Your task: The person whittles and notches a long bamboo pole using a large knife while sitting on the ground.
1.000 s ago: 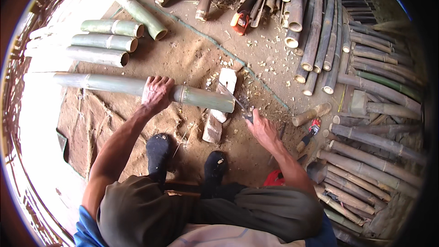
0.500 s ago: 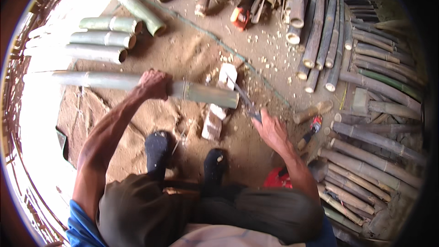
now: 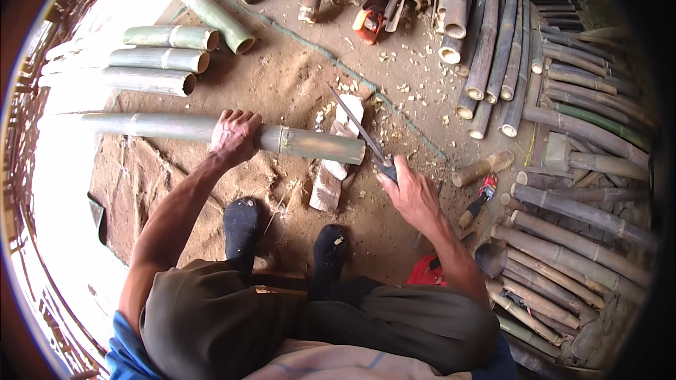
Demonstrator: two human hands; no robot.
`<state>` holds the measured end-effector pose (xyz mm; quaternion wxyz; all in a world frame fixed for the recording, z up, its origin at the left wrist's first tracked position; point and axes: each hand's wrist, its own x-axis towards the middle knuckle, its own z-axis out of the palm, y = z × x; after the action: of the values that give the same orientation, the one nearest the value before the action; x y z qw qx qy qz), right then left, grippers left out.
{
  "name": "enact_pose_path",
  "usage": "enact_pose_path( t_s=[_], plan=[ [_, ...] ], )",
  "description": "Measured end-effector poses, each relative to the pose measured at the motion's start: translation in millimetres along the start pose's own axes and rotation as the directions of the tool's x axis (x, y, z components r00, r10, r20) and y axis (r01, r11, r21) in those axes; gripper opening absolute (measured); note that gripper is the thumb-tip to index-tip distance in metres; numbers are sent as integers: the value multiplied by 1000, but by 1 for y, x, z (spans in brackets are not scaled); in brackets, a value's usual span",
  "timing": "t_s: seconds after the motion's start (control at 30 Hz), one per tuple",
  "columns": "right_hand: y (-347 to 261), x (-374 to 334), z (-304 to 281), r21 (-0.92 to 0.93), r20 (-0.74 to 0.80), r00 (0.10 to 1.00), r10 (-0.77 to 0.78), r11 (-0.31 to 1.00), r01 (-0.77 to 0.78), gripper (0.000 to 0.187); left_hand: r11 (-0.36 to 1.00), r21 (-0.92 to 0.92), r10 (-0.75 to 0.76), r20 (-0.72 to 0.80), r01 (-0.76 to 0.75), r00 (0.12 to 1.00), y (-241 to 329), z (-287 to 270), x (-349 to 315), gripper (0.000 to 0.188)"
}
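Both hands are closed: the left hand [image 3: 237, 135], toward ten o'clock with its forearm rising from seven, grips a green bamboo pole [image 3: 317, 146] from above. Toward four o'clock, the right hand [image 3: 412, 190] clasps the handle of a knife [image 3: 364, 131], whose blade slants up to twelve, just beside the pole's cut end. That pole stretches from nine o'clock to the centre, across a wooden block [image 3: 325, 191]. Brown matting [image 3: 162, 204] covers the ground; pale chips lie scattered toward one, and stacked bamboo [image 3: 563, 257] lies toward four.
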<state>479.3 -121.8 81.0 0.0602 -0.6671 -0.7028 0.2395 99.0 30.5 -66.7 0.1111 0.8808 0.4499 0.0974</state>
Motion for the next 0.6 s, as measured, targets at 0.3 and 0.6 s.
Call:
enact_pose_path(
  t_s=[0.3,0.6],
  plan=[
    [62,-6,37,-189,204,935,289,949,-252,35,999,47,4,-131,2,991,9,6,-11,27],
    [-24,-4,-13,46,-247,939,-238,965,257,33,999,15,-32,218,30,975,3,-22,11,55]
  ],
)
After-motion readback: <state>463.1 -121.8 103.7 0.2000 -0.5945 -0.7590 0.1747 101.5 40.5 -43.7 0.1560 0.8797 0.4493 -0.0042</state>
